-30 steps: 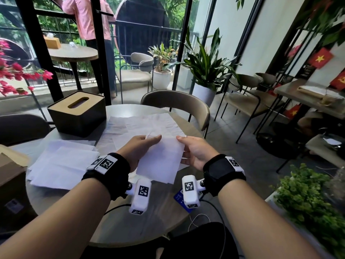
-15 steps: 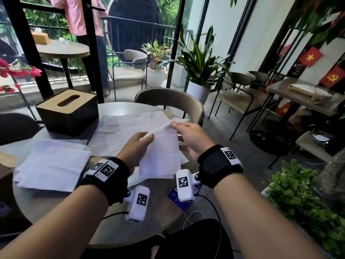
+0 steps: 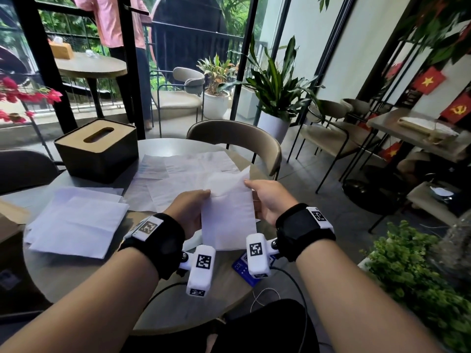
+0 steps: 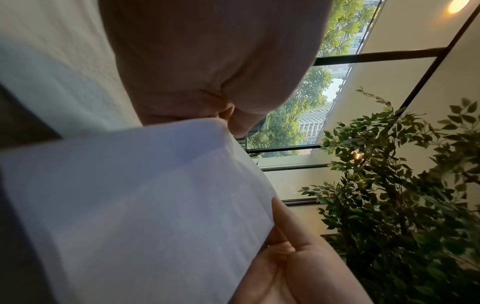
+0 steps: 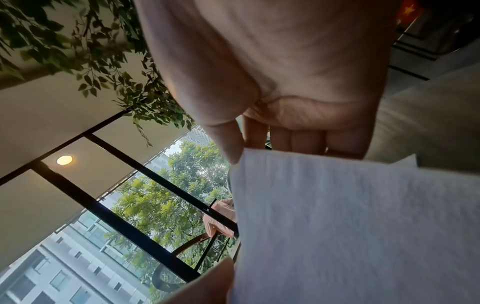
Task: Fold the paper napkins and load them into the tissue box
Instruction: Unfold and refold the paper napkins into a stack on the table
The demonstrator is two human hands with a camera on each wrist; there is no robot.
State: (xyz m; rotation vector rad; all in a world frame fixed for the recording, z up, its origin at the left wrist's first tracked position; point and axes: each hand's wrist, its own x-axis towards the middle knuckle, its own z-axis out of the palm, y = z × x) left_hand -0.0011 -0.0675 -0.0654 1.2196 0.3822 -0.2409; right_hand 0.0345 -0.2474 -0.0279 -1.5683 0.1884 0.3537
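A napkin (image 3: 228, 212) is pinched above the table (image 3: 76, 276) by the left hand (image 3: 190, 212) and the right hand (image 3: 267, 200), each at a side edge. Edges are best aligned before a crease is pressed. Compared with half a second ago, the napkin looks narrower and the hands are closer together. The tissue box (image 3: 95, 149) is left closed at the far left.

I saw a white napkin (image 3: 228, 215) folded narrow and held upright above the counter (image 3: 163, 299). More napkins (image 3: 74, 222) lay flat. The dark tissue box (image 3: 98, 149), wooden lid slotted, stood behind.
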